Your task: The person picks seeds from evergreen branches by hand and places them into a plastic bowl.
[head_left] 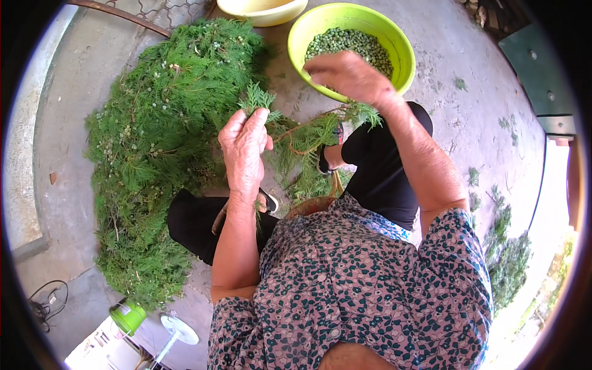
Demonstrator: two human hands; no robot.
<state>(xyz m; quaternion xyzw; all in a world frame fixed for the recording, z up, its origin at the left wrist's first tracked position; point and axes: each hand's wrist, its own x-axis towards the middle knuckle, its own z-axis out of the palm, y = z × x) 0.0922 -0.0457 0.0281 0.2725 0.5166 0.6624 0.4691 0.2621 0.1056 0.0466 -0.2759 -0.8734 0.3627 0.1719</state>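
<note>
My left hand (242, 145) is closed, pinching a small green conifer sprig (258, 100) between thumb and fingers. Over the near left part of a lime-green basin (404, 58) is my right hand (354, 77), blurred by motion, so its fingers and anything in them are unclear. Many small round green conifer cones (351, 44) cover the basin's bottom. To the left of my left hand lies a large heap of conifer branches (166, 105), dotted with pale cones. A leafy branch (308, 132) spreads between my knees, beneath my hands.
A cream basin (265, 17) stands behind the heap, beside the lime-green one. Loose sprigs (509, 246) lie on the concrete floor at right. A small green bucket (128, 317), a white round-topped object (180, 330) and a dark cable (52, 302) are at lower left.
</note>
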